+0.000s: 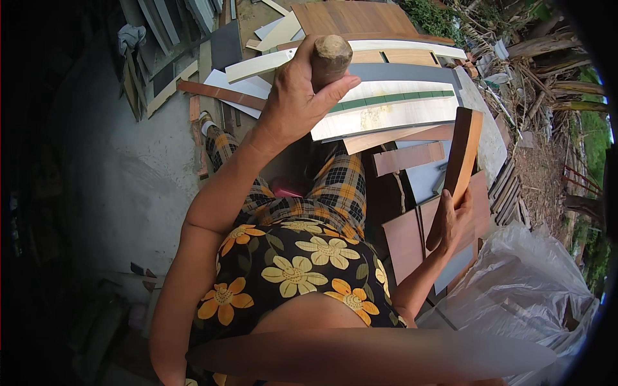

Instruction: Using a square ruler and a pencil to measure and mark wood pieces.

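Note:
My left hand [291, 106] is raised in front of me, its fingers wrapped round a thick, round wooden piece [332, 55] with a rough, pale end. The rest of that piece is hidden behind the hand and its own end. Off to the right, my right hand [456, 219] grips a long, squared wooden block [465, 153] by its lower part. The block stands nearly upright, tilted a little, with an orange-brown side showing. The two held pieces are well apart. Below and beyond the left hand lies a pale board [393, 112] with a green stripe.
Stacked boards and offcuts surround me, with a wide brown panel [354, 19] at the far side. A short reddish-brown board [409, 159] lies between my hands. Crumpled clear plastic sheeting [534, 283] sits at the lower right. Concrete floor [138, 180] stretches to the left.

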A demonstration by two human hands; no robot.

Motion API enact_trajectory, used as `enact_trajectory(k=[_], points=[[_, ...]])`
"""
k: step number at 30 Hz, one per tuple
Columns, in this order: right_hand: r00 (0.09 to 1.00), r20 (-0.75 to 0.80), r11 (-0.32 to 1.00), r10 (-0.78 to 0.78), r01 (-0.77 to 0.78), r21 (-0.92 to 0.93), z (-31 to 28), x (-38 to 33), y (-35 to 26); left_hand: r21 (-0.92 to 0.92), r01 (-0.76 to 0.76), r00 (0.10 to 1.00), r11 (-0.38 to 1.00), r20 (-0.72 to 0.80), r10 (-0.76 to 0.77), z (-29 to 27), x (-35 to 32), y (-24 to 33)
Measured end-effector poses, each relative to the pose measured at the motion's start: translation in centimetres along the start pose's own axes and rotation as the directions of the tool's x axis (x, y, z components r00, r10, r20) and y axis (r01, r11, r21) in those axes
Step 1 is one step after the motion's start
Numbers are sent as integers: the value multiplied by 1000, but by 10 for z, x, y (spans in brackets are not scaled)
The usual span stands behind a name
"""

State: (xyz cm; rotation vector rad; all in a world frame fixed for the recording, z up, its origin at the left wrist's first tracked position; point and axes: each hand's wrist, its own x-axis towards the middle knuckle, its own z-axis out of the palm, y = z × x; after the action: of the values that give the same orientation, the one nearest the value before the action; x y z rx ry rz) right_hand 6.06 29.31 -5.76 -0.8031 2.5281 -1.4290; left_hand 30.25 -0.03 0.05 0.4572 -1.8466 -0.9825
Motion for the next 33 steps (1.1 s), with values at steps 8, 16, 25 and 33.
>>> enact_trajectory(k=[8, 16, 25, 33], points=[[717, 238, 748, -656, 573, 336, 13, 18, -180, 134, -5, 1000, 991, 13, 3, 9, 7, 13], [580, 458, 697, -674, 704, 133, 19, 32, -216, 110, -56, 997, 992, -48, 62, 6, 6, 12], [624, 373, 709, -686, 689, 152, 22, 28, -211, 153, -53, 998, 987, -13, 56, 4, 8, 10], [681, 409, 782, -608, 603, 159, 31, 23, -194, -9, -19, 999, 1000, -29, 19, 0, 11, 1]])
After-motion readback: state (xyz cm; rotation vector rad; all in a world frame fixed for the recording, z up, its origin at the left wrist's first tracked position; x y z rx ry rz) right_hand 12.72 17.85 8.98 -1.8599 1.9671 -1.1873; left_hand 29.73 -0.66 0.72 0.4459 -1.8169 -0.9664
